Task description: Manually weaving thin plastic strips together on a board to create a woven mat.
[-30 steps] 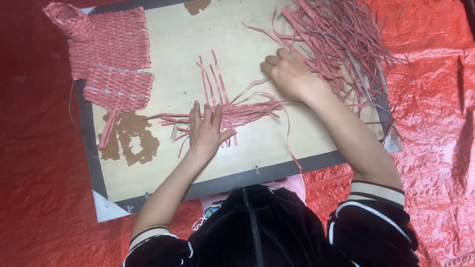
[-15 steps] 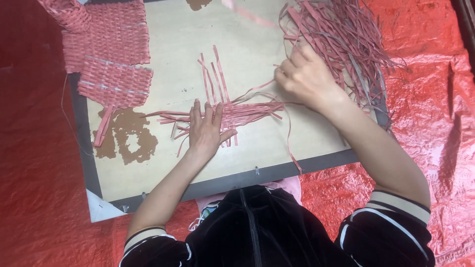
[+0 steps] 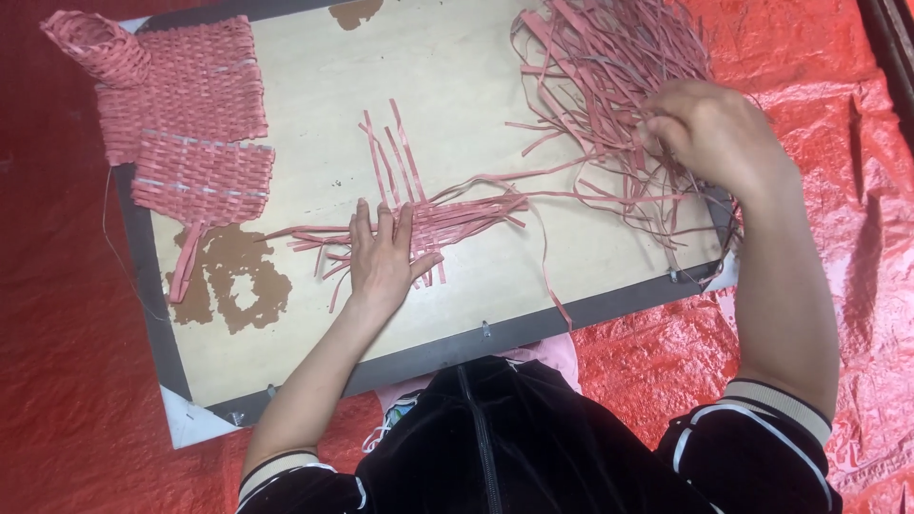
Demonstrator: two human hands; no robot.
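Left hand (image 3: pixel 381 262) flat on one weave (image 3: pixel 428 219); right hand (image 3: pixel 719 138) in one strip pile (image 3: pixel 609 67).

Bright, even, diffuse light, no hard shadows. Faint soft shadow just under the left hand (image 3: pixel 381 262) on the pale board (image 3: pixel 457 86). Red plastic sheet (image 3: pixel 838 219) on the right throws small specular highlights off its wrinkles; far left of the sheet goes darker and flatter. Right hand (image 3: pixel 714 133) slightly motion-blurred, fingertips smeared. Pile of pink strips (image 3: pixel 609 67) soft, individual strips merge. Overall compression softness; slight wide-angle bend along board edges.
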